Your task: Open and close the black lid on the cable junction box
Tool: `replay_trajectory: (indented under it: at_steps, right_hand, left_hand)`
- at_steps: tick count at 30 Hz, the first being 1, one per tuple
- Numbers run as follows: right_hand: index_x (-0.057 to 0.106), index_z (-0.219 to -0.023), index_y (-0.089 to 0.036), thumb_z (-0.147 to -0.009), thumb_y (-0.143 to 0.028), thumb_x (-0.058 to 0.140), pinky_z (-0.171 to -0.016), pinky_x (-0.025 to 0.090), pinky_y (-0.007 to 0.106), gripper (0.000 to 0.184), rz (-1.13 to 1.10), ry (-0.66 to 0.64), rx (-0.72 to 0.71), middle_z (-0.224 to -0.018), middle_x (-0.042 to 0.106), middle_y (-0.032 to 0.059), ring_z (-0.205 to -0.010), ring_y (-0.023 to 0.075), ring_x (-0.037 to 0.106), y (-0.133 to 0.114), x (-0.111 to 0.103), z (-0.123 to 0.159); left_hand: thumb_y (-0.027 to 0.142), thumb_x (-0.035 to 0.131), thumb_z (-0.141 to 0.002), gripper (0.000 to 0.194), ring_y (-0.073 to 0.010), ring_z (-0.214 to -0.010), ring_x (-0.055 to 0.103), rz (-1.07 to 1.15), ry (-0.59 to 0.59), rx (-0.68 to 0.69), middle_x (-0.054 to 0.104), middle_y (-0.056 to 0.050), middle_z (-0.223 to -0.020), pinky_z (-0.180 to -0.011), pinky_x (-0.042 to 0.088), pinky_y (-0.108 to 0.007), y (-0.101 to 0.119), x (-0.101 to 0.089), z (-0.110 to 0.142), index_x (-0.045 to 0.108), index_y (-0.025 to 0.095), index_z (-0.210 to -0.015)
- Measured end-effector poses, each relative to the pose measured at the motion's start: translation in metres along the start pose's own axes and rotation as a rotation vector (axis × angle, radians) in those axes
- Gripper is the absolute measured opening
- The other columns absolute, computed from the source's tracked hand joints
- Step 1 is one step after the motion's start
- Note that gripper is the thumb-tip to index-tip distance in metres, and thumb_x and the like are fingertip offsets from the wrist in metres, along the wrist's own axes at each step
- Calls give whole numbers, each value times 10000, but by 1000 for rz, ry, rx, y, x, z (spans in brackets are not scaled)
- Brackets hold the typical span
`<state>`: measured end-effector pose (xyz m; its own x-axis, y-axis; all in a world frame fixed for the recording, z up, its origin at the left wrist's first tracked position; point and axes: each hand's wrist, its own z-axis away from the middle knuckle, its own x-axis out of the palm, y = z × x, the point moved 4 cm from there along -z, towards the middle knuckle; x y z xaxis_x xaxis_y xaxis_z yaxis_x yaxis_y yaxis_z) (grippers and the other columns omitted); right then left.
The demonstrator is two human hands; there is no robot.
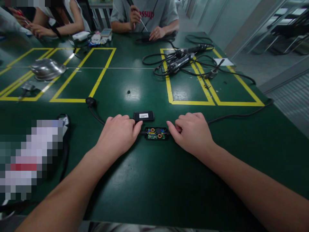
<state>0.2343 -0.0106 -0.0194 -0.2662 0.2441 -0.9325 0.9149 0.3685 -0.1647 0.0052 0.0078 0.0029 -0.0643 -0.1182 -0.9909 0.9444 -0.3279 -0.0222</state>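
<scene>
In front of me a small black plastic case [156,139] lies open on the green table. Its circuit board [154,132] faces up, with copper-ringed coils and coloured wires. My left hand [119,132] is closed around the black cable at the case's left end; that cable runs back to a black plug [90,102]. On the other side, my right hand [190,130] is curled around the cable [238,115] leaving the case's right end. Its fingers are partly hidden. Just behind the case rests a ribbed black cover [144,116] with a white label.
Yellow tape [193,103] marks areas on the table. Electric screwdrivers [180,62] with tangled cords lie at the back right, a shiny metal bowl [48,69] at the back left. A pixelated object [36,154] is near left. Two people work across the table, one holding a screwdriver [144,25].
</scene>
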Motion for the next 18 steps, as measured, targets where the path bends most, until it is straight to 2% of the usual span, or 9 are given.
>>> replay_trajectory:
  at_steps: [6,12,14,16,18]
  right_hand:
    - [513,-590,-244,-1126,-427,605,-798,338,443,574,0,56,3,-648,584,55,-717,226,508,0,-8,0]
    - [499,-586,-242,-1121,-416,593,-816,355,439,571,38,-39,12,-618,565,42,-682,211,486,1,3,-1]
    - [503,-591,-242,-1119,-409,586,-827,361,436,560,46,-47,8,-629,576,43,-688,211,490,3,5,0]
    - [498,-597,-244,-1114,-401,583,-836,362,432,547,43,-37,2,-630,574,41,-693,212,490,4,7,0]
    - [479,-606,-247,-1109,-389,578,-832,358,428,532,23,-20,-8,-629,564,38,-693,212,485,6,8,1]
  left_hand:
    - [479,415,-1195,606,-364,-879,744,75,56,-20,766,-139,-850,-843,566,-500,-3,-7,-2,842,211,-859]
    - [477,531,-1171,518,-359,-924,732,86,28,-10,757,-139,-898,-849,562,-474,-5,2,-3,795,210,-815]
    - [486,639,-1134,402,-352,-967,723,96,118,-32,764,-138,-973,-874,575,-470,-7,3,-3,784,206,-886]
    - [452,769,-1072,252,-350,-1065,711,150,268,-27,777,-146,-1136,-941,590,-476,-9,3,-2,789,200,-1068]
    - [361,839,-1032,309,-346,-1204,692,264,367,44,766,-151,-1341,-1057,589,-489,-9,5,-4,773,204,-1290]
